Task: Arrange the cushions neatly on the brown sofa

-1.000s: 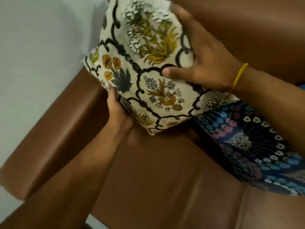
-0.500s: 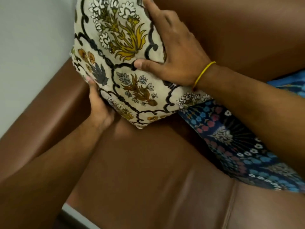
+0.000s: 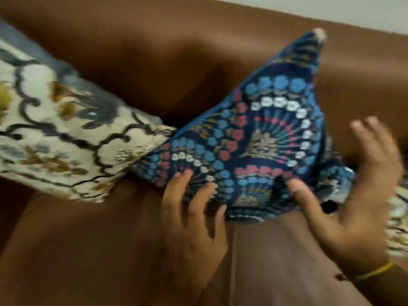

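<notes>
Blue cushion [image 3: 265,138] on brown sofa [image 3: 110,250] seat, corner up, overlapping cream cushion [image 3: 66,138]. Left hand [image 3: 192,219] pinches lower edge; right hand [image 3: 357,195] open, thumb touching. Step: repositioning; next likely stand upright against backrest.

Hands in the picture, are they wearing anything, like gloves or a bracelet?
No gloves. Both hands are bare, and no sleeves show on the arms. The right hand has a thin yellow band around its wrist, like a thread or elastic bracelet. The left hand has no ring or band that can be seen. The picture is blurry, so tiny details cannot be made out.
</notes>
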